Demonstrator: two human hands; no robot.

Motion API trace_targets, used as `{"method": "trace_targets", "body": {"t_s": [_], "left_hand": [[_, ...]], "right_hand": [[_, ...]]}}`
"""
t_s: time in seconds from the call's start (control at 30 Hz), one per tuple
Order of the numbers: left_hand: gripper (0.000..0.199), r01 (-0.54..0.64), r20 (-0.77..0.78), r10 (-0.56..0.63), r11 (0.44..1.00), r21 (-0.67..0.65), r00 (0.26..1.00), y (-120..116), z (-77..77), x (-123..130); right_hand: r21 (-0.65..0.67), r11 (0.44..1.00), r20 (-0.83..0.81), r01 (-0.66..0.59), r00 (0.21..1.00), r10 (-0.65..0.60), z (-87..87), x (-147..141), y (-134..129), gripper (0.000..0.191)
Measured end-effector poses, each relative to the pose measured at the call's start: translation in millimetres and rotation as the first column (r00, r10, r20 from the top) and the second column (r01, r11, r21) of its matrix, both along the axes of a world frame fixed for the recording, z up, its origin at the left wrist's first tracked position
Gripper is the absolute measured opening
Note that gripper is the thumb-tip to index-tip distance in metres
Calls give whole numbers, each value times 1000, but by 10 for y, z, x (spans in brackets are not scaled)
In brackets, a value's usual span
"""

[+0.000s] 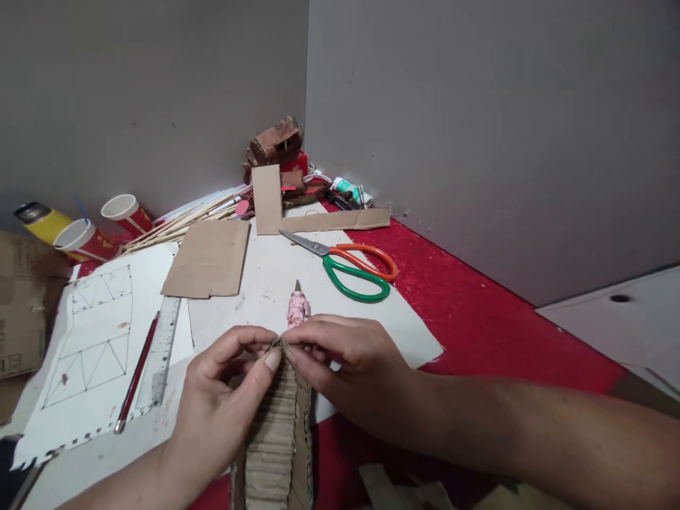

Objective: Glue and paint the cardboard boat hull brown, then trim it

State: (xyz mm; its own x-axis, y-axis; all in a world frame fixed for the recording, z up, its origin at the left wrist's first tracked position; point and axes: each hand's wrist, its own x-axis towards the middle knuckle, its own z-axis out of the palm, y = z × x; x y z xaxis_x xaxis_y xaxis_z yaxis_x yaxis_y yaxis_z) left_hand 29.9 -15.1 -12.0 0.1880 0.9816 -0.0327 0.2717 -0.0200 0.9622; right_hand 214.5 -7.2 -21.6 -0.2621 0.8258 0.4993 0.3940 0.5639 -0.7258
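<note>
Cardboard piece: brown, long, ridged down its middle, smoother raised strips along both sides, edges rough; lies lengthwise nearest you, below the glue gun. Your left hand and right hand each pinch its far end, fingertips nearly meeting.

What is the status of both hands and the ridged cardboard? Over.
Left hand, right hand: pinching ridged cardboard at far end. Pink tool just beyond hands. Scissors farther off.
</note>
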Motion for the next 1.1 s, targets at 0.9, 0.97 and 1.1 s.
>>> {"method": "trace_targets", "body": {"t_s": [0.9,0.97,1.1], "left_hand": [[17,27,-198,44,939,343,979,-69,-5,-47],[17,37,-205,39,935,354,978,-69,11,-36],[12,14,-193,50,948,319,980,-62,39,-14]], "right_hand": [[-48,995,-51,-89,995,87,-13,20,-33,17],[-34,996,18,-86,996,87,-20,22,-39,19],[41,995,191,-87,979,78,-43,33,-41,21]]}}
